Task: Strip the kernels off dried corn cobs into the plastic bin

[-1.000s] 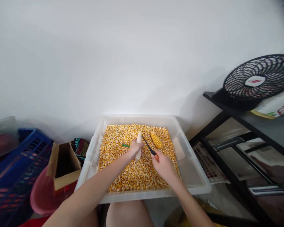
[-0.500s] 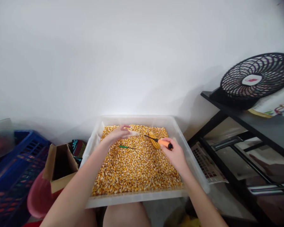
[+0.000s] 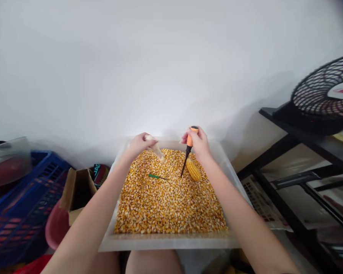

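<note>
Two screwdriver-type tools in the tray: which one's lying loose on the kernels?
The green-handled tool, flat on the kernels, untouched. The orange-handled tool is gripped in the right hand, tip down.

The right hand [image 3: 198, 144] has swung the screwdriver [image 3: 186, 158] upright; the left hand [image 3: 138, 144] carried the bare cob [image 3: 157, 151] back.

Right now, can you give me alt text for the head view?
Left hand holds a stripped corn cob; right hand holds an orange-handled awl upright beside a whole corn ear, over a clear tray of loose kernels.
</note>
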A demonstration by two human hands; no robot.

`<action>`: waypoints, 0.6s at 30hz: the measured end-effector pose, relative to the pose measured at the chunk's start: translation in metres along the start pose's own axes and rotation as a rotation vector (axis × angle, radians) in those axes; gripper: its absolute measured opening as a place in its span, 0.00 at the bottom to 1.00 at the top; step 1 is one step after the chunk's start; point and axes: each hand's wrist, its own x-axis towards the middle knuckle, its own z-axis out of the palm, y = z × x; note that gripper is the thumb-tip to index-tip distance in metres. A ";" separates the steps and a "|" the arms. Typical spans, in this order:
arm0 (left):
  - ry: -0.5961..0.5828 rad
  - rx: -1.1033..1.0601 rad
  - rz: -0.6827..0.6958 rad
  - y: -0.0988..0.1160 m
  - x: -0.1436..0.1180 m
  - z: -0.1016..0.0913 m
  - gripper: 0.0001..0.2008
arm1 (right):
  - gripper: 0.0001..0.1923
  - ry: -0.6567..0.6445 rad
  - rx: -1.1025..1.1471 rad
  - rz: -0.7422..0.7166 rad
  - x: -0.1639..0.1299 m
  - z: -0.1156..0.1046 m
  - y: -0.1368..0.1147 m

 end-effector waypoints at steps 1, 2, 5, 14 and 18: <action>0.043 0.008 0.013 -0.004 0.005 0.007 0.14 | 0.11 -0.014 0.088 0.013 0.005 0.007 0.003; 0.069 -0.002 0.026 -0.009 0.010 0.016 0.14 | 0.11 -0.019 0.153 0.011 0.009 0.013 0.005; 0.028 -0.272 0.053 -0.027 0.020 0.052 0.14 | 0.12 0.001 0.227 -0.025 0.020 0.028 0.011; -0.117 -0.968 -0.314 -0.065 0.041 0.103 0.17 | 0.15 -0.053 0.087 -0.048 0.032 0.055 0.020; -0.168 -1.064 -0.396 -0.067 0.045 0.099 0.11 | 0.16 -0.116 0.101 -0.011 0.028 0.054 0.035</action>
